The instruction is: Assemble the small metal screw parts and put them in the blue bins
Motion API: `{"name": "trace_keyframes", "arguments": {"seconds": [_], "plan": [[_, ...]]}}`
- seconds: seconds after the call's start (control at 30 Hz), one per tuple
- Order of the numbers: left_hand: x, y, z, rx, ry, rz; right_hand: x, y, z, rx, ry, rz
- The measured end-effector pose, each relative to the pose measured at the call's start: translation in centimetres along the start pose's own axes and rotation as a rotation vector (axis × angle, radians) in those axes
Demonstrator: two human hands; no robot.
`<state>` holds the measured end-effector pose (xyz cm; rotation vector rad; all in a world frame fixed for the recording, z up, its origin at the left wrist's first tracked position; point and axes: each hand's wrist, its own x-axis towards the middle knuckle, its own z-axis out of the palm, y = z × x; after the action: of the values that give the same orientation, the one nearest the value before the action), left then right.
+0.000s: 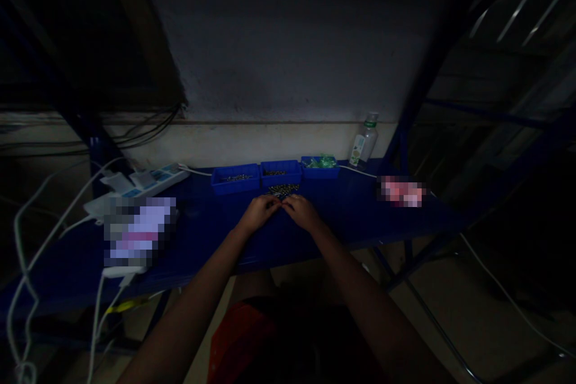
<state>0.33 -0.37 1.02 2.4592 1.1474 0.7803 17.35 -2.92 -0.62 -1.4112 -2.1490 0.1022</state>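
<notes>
My left hand and my right hand meet fingertip to fingertip over the blue table, just in front of a pile of small metal parts. The fingers of both hands are pinched together; whatever lies between them is too small and dark to name. Behind the pile stand three blue bins in a row. Thin metal pieces lie in the left bin, small parts in the middle bin, and green clear plastic in the right bin.
A clear bottle stands at the back right against the wall. On the left are a white power strip with plugs and cables and a blurred-out device. A blurred pink item lies to the right. The blue table has its front edge close to my lap.
</notes>
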Motion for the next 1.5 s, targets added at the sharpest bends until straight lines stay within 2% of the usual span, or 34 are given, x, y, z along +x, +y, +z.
{"name": "trace_keyframes", "arguments": {"seconds": [0.17, 0.47, 0.77, 0.93, 1.23, 1.5], "plan": [[0.0, -0.4, 0.2, 0.018, -0.014, 0.016, 0.0, 0.0, 0.1, -0.009, -0.012, -0.005], [-0.1, -0.8, 0.5, 0.21, -0.007, 0.068, -0.2, -0.3, -0.2, -0.126, 0.015, 0.041], [0.0, -1.5, 1.0, 0.326, -0.041, 0.018, -0.2, -0.3, -0.2, -0.134, 0.003, 0.075], [-0.2, -1.4, 0.9, 0.359, 0.016, -0.004, -0.2, -0.2, -0.3, -0.104, 0.02, 0.075], [0.0, -1.3, 0.7, 0.321, 0.0, -0.025, -0.1, -0.2, -0.2, -0.074, -0.013, 0.02], [-0.1, -0.7, 0.5, 0.254, -0.022, 0.006, 0.0, -0.1, -0.1, -0.076, -0.007, 0.035]]}}
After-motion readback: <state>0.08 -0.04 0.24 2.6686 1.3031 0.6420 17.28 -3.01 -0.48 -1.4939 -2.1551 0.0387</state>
